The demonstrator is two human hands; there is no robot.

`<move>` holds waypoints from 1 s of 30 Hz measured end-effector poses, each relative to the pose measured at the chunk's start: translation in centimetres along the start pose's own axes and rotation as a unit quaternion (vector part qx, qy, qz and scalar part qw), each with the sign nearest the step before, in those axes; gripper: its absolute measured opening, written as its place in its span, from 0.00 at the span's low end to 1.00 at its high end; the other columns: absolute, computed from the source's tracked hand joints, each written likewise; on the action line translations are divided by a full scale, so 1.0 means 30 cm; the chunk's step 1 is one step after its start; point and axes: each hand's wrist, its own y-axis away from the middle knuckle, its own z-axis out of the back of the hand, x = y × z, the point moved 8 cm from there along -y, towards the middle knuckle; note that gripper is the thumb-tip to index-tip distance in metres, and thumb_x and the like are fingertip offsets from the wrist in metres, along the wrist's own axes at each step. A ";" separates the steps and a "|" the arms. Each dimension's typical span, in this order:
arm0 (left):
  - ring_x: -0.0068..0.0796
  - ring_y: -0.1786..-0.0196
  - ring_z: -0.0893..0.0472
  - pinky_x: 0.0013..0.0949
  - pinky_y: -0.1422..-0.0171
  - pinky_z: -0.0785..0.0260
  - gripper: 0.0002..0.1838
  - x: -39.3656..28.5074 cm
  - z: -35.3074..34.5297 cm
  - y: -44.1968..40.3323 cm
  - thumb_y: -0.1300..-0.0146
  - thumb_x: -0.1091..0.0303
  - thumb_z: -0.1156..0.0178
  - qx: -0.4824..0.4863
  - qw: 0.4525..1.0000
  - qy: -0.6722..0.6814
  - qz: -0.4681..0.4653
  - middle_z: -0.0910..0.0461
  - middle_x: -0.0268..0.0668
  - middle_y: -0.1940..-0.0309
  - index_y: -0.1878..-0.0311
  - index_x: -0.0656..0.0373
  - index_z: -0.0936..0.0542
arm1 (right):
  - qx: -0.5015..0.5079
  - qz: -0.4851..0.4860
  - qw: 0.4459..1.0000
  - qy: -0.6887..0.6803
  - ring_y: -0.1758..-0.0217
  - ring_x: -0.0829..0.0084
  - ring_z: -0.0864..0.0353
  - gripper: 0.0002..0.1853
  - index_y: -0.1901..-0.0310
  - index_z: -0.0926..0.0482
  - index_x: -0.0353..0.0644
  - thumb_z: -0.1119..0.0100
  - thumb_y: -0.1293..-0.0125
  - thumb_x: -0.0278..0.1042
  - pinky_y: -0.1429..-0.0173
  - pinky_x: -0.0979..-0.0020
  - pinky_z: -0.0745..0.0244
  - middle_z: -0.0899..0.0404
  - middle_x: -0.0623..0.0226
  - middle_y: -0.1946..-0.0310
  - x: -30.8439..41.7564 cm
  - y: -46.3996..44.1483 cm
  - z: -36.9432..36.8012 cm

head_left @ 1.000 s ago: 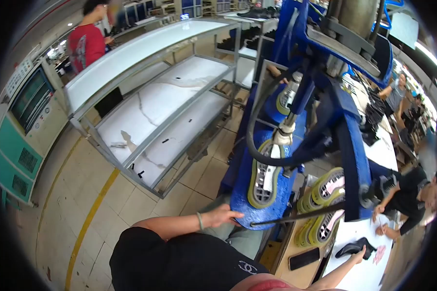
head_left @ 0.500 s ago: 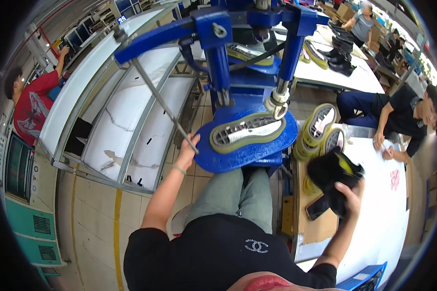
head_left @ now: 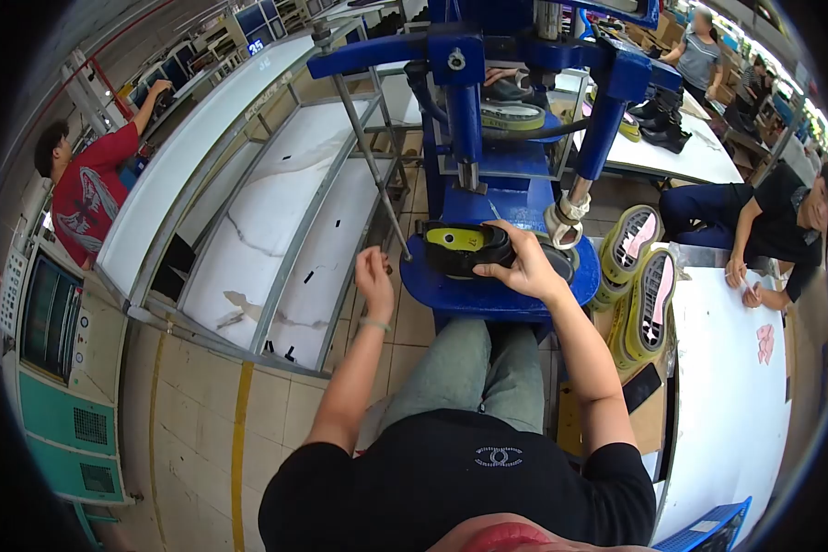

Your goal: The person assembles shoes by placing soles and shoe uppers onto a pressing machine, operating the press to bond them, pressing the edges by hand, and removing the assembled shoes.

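A black shoe (head_left: 442, 256) with a yellow-green insole lies on the blue machine plate (head_left: 432, 293), opening up. My right hand (head_left: 524, 265) grips it at its right end, thumb on the near side. Under that hand part of a shoe sole (head_left: 561, 262) shows on the plate; the shoe and hand hide the rest. My left hand (head_left: 374, 281) is in the air left of the plate, fingers curled in, with nothing visible in them. It is apart from the lower end of the long metal rod (head_left: 373, 170) of the blue press (head_left: 465, 110).
Several yellowish soles (head_left: 649, 304) are stacked at my right, beside a dark phone (head_left: 642, 386). A metal-framed rack (head_left: 276, 212) stands at left. One co-worker (head_left: 782, 221) sits at the white table (head_left: 731, 386); another person in red (head_left: 92, 193) is at far left.
My right hand has brought the black shoe from the right side onto the sole on the plate. My left hand has let go of the metal rod. The view has shifted slightly.
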 end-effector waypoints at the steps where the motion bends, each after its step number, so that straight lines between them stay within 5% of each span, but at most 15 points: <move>1: 0.21 0.61 0.24 0.24 0.53 0.31 0.12 -0.042 0.004 0.024 0.29 0.63 0.45 0.004 1.000 0.001 -0.002 0.23 0.32 0.65 0.51 0.61 0.25 | -0.012 -0.016 1.000 -0.018 0.59 0.74 0.22 0.31 0.45 0.28 0.32 0.25 0.51 0.27 0.52 0.72 0.27 0.19 0.60 0.62 -0.045 -0.015 0.006; 5: 0.35 0.40 0.26 0.34 0.35 0.34 0.27 -0.264 -0.188 0.128 0.35 0.65 0.37 0.212 0.971 0.012 -0.112 0.27 0.45 0.42 0.37 0.63 0.34 | -0.006 -0.033 0.997 -0.070 0.56 0.79 0.25 0.31 0.45 0.28 0.32 0.25 0.52 0.24 0.49 0.75 0.28 0.20 0.66 0.61 -0.150 -0.052 0.014; 7: 0.37 0.29 0.38 0.36 0.26 0.46 0.38 -0.312 -0.289 0.128 0.39 0.64 0.34 0.299 0.941 -0.070 -0.141 0.36 0.47 0.34 0.31 0.64 0.41 | -0.030 -0.084 0.989 -0.119 0.52 0.78 0.24 0.34 0.42 0.29 0.33 0.24 0.51 0.26 0.44 0.73 0.29 0.19 0.66 0.56 -0.285 -0.052 0.034; 10: 0.45 0.35 0.30 0.40 0.31 0.38 0.39 -0.187 -0.370 0.093 0.44 0.60 0.29 0.314 0.928 -0.135 -0.146 0.29 0.48 0.38 0.33 0.62 0.37 | -0.016 -0.046 0.997 -0.053 0.50 0.77 0.23 0.33 0.41 0.31 0.34 0.26 0.48 0.29 0.43 0.73 0.29 0.19 0.63 0.53 -0.226 -0.055 0.037; 12: 0.44 0.36 0.29 0.39 0.31 0.38 0.40 -0.160 -0.385 0.076 0.45 0.58 0.28 0.323 0.935 -0.106 -0.105 0.28 0.47 0.39 0.33 0.62 0.36 | -0.090 -0.055 0.992 0.073 0.45 0.59 0.22 0.40 0.38 0.33 0.33 0.24 0.50 0.40 0.40 0.65 0.29 0.22 0.52 0.48 -0.247 -0.007 0.076; 13: 0.43 0.36 0.28 0.39 0.32 0.37 0.40 -0.144 -0.390 0.065 0.46 0.57 0.28 0.330 0.938 -0.077 -0.069 0.27 0.46 0.40 0.34 0.61 0.36 | -0.090 -0.057 0.991 0.074 0.45 0.59 0.22 0.40 0.38 0.33 0.33 0.24 0.50 0.40 0.40 0.65 0.29 0.22 0.52 0.48 -0.249 0.031 0.080; 15: 0.42 0.37 0.28 0.38 0.32 0.37 0.40 -0.142 -0.394 0.058 0.47 0.58 0.27 0.336 0.938 -0.061 -0.064 0.27 0.46 0.41 0.34 0.61 0.35 | -0.081 -0.022 0.924 0.373 0.38 0.55 0.27 0.43 0.36 0.34 0.36 0.24 0.51 0.42 0.32 0.61 0.37 0.26 0.52 0.43 -0.206 0.129 0.103; 16: 0.40 0.37 0.27 0.38 0.33 0.36 0.40 -0.141 -0.396 0.064 0.47 0.59 0.27 0.341 0.937 -0.047 -0.058 0.26 0.46 0.42 0.35 0.62 0.35 | -0.085 -0.056 0.926 0.363 0.34 0.47 0.33 0.47 0.35 0.34 0.36 0.22 0.56 0.46 0.29 0.57 0.43 0.29 0.49 0.40 -0.216 0.166 0.138; 20: 0.35 0.39 0.26 0.36 0.34 0.35 0.38 -0.176 -0.414 0.065 0.48 0.65 0.26 0.340 0.939 0.022 -0.052 0.25 0.43 0.44 0.36 0.61 0.33 | -0.145 -0.132 0.974 0.115 0.44 0.68 0.24 0.42 0.45 0.24 0.34 0.16 0.68 0.31 0.37 0.67 0.32 0.21 0.62 0.49 -0.351 0.236 0.222; 23: 0.35 0.39 0.26 0.35 0.33 0.36 0.36 -0.168 -0.416 0.072 0.48 0.66 0.27 0.320 0.945 0.029 -0.066 0.26 0.42 0.43 0.37 0.62 0.33 | -0.192 -0.155 0.969 -0.006 0.56 0.74 0.21 0.20 0.59 0.19 0.35 0.23 0.54 0.29 0.47 0.70 0.28 0.17 0.66 0.63 -0.404 0.237 0.254; 25: 0.34 0.39 0.27 0.35 0.32 0.37 0.37 -0.164 -0.417 0.080 0.47 0.65 0.27 0.319 0.946 0.026 -0.055 0.26 0.42 0.43 0.36 0.62 0.34 | -0.192 -0.122 0.972 0.064 0.60 0.80 0.22 0.12 0.61 0.18 0.35 0.28 0.46 0.29 0.52 0.75 0.26 0.17 0.72 0.67 -0.396 0.198 0.302; 27: 0.34 0.38 0.28 0.35 0.31 0.38 0.38 -0.158 -0.403 0.084 0.47 0.65 0.27 0.316 0.947 0.021 -0.050 0.27 0.42 0.42 0.36 0.62 0.34 | -0.156 -0.162 0.974 0.025 0.56 0.77 0.22 0.19 0.56 0.19 0.35 0.25 0.49 0.31 0.46 0.73 0.28 0.17 0.70 0.62 -0.459 0.190 0.301; 30: 0.36 0.36 0.30 0.35 0.29 0.41 0.43 -0.150 -0.412 0.088 0.48 0.61 0.27 0.344 0.937 0.035 -0.039 0.28 0.43 0.40 0.32 0.62 0.39 | -0.071 -0.193 0.979 0.001 0.41 0.69 0.27 0.43 0.40 0.29 0.34 0.19 0.60 0.37 0.32 0.68 0.39 0.23 0.64 0.47 -0.411 0.249 0.287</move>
